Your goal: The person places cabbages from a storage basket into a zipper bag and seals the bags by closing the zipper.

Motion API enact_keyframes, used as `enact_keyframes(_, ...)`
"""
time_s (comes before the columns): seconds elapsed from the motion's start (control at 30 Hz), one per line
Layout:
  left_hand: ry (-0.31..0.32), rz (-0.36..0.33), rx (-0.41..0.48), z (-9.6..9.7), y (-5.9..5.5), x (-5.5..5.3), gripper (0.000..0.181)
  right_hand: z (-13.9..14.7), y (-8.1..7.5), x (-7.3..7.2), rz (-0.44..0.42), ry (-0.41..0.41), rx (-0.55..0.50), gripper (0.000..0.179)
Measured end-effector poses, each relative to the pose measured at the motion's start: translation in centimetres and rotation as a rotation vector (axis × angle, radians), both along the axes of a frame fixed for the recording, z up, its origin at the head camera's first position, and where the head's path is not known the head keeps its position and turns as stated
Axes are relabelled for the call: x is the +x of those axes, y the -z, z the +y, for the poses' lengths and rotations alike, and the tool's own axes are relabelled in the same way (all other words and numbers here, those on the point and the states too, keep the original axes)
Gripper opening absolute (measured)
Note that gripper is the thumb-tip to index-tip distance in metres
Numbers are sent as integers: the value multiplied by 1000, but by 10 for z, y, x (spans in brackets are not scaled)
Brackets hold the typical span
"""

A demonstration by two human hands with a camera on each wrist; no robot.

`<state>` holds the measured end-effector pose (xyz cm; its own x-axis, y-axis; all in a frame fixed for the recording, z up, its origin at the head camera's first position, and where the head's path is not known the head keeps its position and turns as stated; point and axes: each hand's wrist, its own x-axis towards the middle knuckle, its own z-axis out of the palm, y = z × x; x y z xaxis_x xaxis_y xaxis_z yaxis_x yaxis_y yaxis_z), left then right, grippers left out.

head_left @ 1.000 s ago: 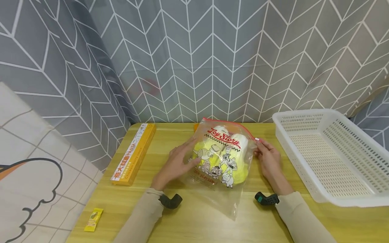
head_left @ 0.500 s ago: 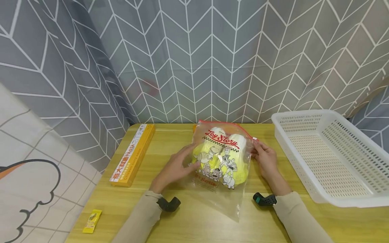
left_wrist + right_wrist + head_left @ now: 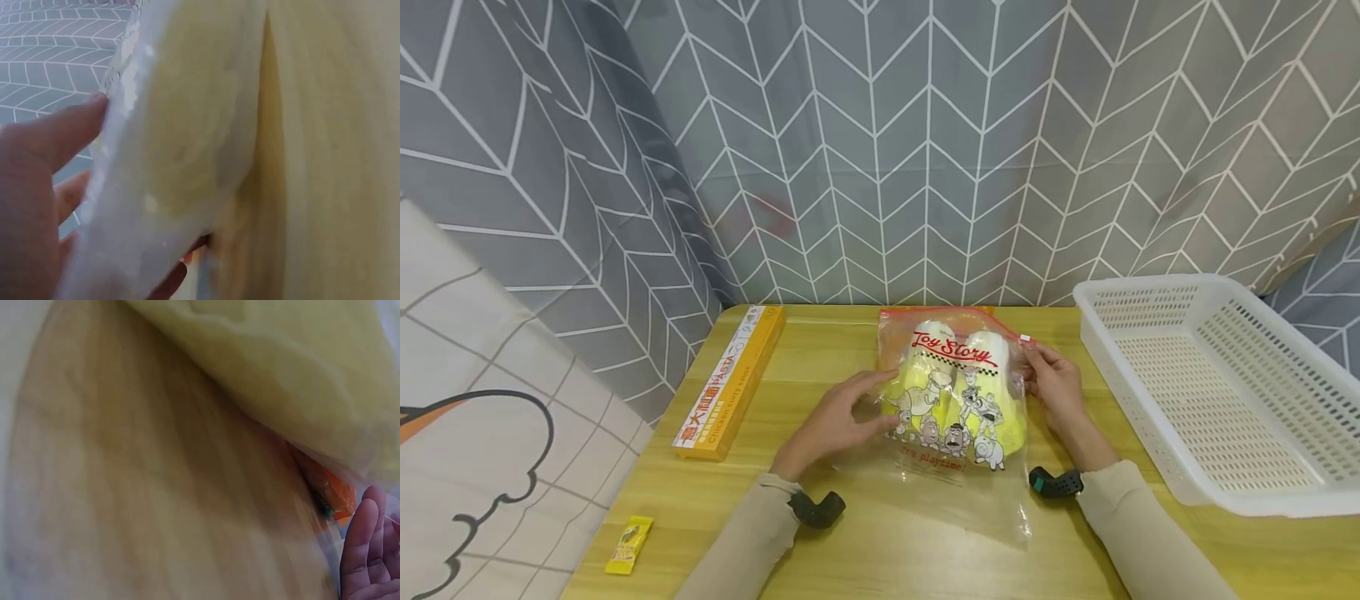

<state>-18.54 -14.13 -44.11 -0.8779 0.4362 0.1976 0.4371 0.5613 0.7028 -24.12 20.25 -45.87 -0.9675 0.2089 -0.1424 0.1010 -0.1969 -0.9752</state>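
A clear zip bag (image 3: 951,467) with a red zip and a red "Toy Story" print leans up over the middle of the table. Inside it are two long things (image 3: 992,367), white at the top and yellow below; their kind is blurred by the plastic. My left hand (image 3: 842,421) holds the bag's left side, thumb over the front and fingers behind it. At the upper right corner, beside the zip's end, my right hand (image 3: 1056,383) pinches the bag. In the left wrist view the bag (image 3: 115,250) lies between thumb and fingers.
A long yellow pasta box (image 3: 730,383) lies on the left, a small yellow packet (image 3: 629,545) nearer the front. On the right stands a white slatted basket (image 3: 1150,408). Something orange (image 3: 337,490) lies behind the bag, close to the table's back edge.
The bag's top has come down a little at the left, so its zip runs more level, and its lower corner has swung to the right. Both hands keep their places on it.
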Motion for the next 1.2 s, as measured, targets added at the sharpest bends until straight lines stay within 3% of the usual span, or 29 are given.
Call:
enact_keyframes(0.23, 45, 27, 21, 4, 8, 1, 65, 2, 3, 0, -9, -14, 30, 15)
enact_keyframes(0.5, 110, 61, 73, 7, 13, 3, 61, 3, 7, 4, 37, -31, 61, 14)
enact_keyframes(0.7, 156, 123, 139, 8, 18, 4, 47, 3, 9, 8, 84, -87, 77, 18)
enact_keyframes(0.77, 162, 116, 165, 8, 18, 5, 43, 2, 9, 9, 89, -103, 86, 18)
enact_keyframes(0.83, 172, 82, 210, 7, 19, 6, 37, 2, 10, 10, 88, -107, 97, 18)
enact_keyframes(0.9, 184, 4, 281, 5, 18, 6, 32, 2, 10, 12, 90, -118, 106, 19)
enact_keyframes(0.97, 202, -86, 377, 2, 17, 5, 27, 2, 10, 13, 99, -133, 109, 19)
enact_keyframes(1.07, 209, -148, 523, -3, 18, 1, 21, 1, 8, 15, 115, -163, 120, 19)
enact_keyframes(1.13, 165, -132, 594, -6, 19, -2, 20, 1, 7, 16, 127, -182, 124, 18)
enact_keyframes(1.2, 70, -101, 640, -7, 21, -5, 22, 2, 7, 16, 136, -190, 126, 16)
